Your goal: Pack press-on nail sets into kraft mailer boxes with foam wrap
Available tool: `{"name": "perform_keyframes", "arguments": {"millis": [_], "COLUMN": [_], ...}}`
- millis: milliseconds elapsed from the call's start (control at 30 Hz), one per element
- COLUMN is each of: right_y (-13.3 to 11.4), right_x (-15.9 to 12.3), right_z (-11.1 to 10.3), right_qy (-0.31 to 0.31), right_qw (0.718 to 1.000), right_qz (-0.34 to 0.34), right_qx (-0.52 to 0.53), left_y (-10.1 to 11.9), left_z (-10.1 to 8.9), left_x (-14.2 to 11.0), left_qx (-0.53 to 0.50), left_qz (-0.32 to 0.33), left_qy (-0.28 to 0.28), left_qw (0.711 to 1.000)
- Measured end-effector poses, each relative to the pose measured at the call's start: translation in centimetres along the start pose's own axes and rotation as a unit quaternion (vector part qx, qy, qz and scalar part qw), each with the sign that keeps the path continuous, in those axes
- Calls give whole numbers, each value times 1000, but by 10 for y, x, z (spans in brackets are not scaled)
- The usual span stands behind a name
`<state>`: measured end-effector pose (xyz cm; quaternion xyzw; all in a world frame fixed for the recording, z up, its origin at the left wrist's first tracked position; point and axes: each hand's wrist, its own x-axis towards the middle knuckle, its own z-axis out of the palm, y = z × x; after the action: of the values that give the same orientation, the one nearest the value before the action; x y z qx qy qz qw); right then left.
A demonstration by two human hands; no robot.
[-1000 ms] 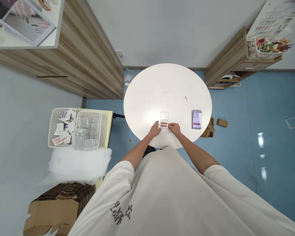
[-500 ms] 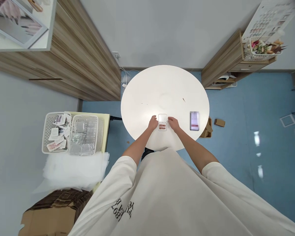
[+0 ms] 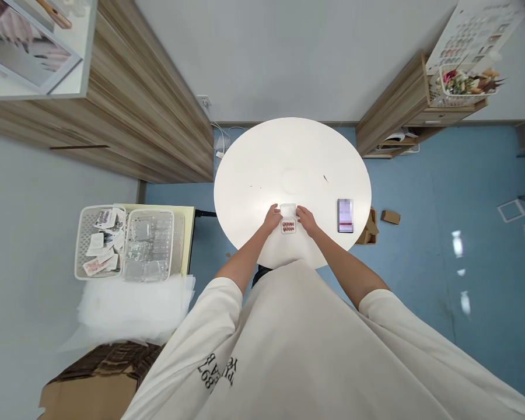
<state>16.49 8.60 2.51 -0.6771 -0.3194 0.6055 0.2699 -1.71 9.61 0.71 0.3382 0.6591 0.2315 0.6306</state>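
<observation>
A small clear-and-white case [image 3: 289, 231] lies open on the round white table [image 3: 262, 157], close to its near edge. Two rows of glossy reddish-brown press-on nails [image 3: 288, 224] sit in its base. The case's lid [image 3: 287, 210] is tilted up on the far side. My left hand [image 3: 272, 217] pinches the lid's left edge, fingers curled in. At the opposite edge, my right hand [image 3: 307, 220] grips the lid with thumb and fingers. The fingertips are too small to make out fully.
On the right of the table lies a phone [image 3: 345, 216] with a lit screen. Left of the table, a side table holds a basket of cards [image 3: 100, 242] and a basket of clear cases [image 3: 149, 244]. Cardboard boxes [image 3: 91, 385] stand at lower left; a carton [image 3: 371, 227] sits on the floor.
Both hands have closed in on the lid's sides, where the right hand was slightly apart. The lid looks shorter now, tipped up from its flatter position.
</observation>
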Motion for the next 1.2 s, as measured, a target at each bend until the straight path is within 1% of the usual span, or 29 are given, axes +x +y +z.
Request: {"name": "perform_keyframes", "arguments": {"millis": [167, 300, 467, 633, 767, 900, 1000, 1067, 1133, 1200], "right_y": [-10, -12, -5, 9, 23, 33, 38, 41, 45, 48], "right_x": [-6, -11, -23, -35, -36, -35, -37, -40, -44, -48], "right_z": [0, 1, 2, 1, -1, -3, -4, -5, -6, -7], "right_qy": [-8, -4, -4, -9, -16, -35, -61, -62, -61, -71], "right_qw": [999, 999, 999, 999, 998, 995, 989, 980, 963, 936], "right_qz": [-30, -42, -48, -40, -42, -58, -69, -73, -91, -117], "right_qx": [-23, -25, -21, -33, -45, -68, -117, -174, -246, -324], "left_y": [12, 12, -1, -20, -31, -36, -36, -36, -38, -40], "left_z": [-1, -3, -4, -2, 0, -1, -3, -4, -5, -6], "left_x": [-7, -14, -27, -40, -44, -48, -57, -64, -72, -78], "left_qx": [10, 4, 5, -4, 6, 38, 81, 122, 184, 257], "left_qz": [49, 74, 87, 94, 75, 71, 82, 101, 144, 199], "left_qy": [10, 12, 15, 9, 5, 1, -9, -11, -17, -40], "left_qw": [999, 997, 996, 995, 997, 997, 993, 987, 972, 945]}}
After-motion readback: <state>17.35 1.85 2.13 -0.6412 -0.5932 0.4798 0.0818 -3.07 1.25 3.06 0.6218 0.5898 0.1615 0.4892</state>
